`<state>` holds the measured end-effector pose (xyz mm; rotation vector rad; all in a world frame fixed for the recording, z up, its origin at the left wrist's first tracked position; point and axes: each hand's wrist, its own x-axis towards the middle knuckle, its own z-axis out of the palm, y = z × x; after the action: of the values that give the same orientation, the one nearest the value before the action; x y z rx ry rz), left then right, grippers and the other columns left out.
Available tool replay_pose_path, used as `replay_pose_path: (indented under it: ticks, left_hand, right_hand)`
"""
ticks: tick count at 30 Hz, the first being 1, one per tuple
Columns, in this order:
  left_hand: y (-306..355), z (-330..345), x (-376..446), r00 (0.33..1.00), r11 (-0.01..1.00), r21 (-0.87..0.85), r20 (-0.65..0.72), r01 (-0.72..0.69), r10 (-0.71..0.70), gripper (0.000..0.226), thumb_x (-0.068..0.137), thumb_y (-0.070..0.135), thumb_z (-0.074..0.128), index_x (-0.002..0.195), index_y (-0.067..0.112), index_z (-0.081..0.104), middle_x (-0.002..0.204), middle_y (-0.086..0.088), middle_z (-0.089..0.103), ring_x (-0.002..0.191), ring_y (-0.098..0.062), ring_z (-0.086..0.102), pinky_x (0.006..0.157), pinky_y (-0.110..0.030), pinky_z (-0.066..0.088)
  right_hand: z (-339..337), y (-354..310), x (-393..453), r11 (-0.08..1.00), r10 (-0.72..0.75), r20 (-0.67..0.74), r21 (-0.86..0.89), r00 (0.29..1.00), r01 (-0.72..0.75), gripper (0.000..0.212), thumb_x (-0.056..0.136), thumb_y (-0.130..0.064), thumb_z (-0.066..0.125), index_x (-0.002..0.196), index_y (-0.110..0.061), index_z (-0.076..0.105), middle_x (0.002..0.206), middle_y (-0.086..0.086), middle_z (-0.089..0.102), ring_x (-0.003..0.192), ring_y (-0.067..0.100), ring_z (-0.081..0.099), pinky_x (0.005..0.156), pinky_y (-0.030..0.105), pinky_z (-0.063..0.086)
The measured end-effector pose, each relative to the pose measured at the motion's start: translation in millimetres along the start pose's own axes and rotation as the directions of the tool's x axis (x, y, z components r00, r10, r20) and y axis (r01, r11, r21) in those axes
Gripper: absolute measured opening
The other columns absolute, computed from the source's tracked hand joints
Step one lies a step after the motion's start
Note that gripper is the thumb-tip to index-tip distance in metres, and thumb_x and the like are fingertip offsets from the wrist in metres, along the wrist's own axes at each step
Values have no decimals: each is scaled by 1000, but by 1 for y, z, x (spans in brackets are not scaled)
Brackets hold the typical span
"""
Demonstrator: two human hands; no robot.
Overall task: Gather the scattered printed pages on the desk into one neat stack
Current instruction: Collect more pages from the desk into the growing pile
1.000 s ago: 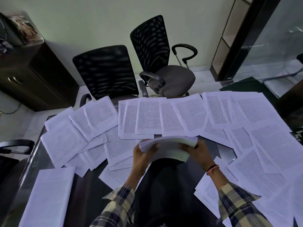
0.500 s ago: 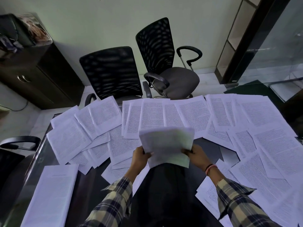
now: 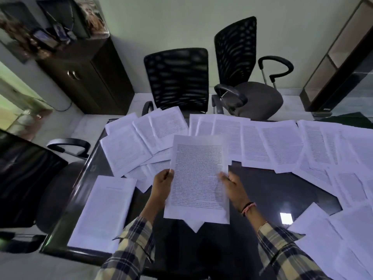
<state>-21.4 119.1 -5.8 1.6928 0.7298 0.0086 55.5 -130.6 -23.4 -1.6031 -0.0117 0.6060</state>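
Sheaf of gathered pages held upright above tabletop, printed side toward me, one lower corner poking out uneven. My left hand pinches left edge; my right hand grips right edge, thumb on front. Scattered pages fan across far and right side; separate stack lies at near left. Step in hand, I judge: squaring sheaf. Next move calls for tapping edges flush, then collecting more loose sheets.
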Motion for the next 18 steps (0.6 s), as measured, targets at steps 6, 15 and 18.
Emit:
replay_pose_path:
  ticks: [6,15,18]
  left_hand:
    - [-69,-144,22,983,989,95,-153,113,-98,39,106,21,53,70,5,51,65,-4,52,62,-17,47,57,-31,36]
    - [-157,-322,46,947,929,235,-219,286,-236,47,102,11,55,60,16,33,56,3,35,55,-14,29,50,-31,26]
    - [-170,-348,51,937,897,291,-207,332,-280,48,103,12,55,58,16,37,57,3,42,53,-12,33,50,-30,29]
  right_hand:
    - [159,31,13,987,142,131,-90,981,-131,27,106,-27,50,118,-13,70,115,3,76,109,23,71,97,42,57]
    - [361,76,31,897,346,35,-304,938,-319,14,98,-14,63,98,-6,74,102,6,76,97,24,72,90,40,59]
    - [392,85,30,860,384,-7,-362,923,-361,14,96,-16,65,100,-8,76,103,6,76,94,21,73,88,39,60]
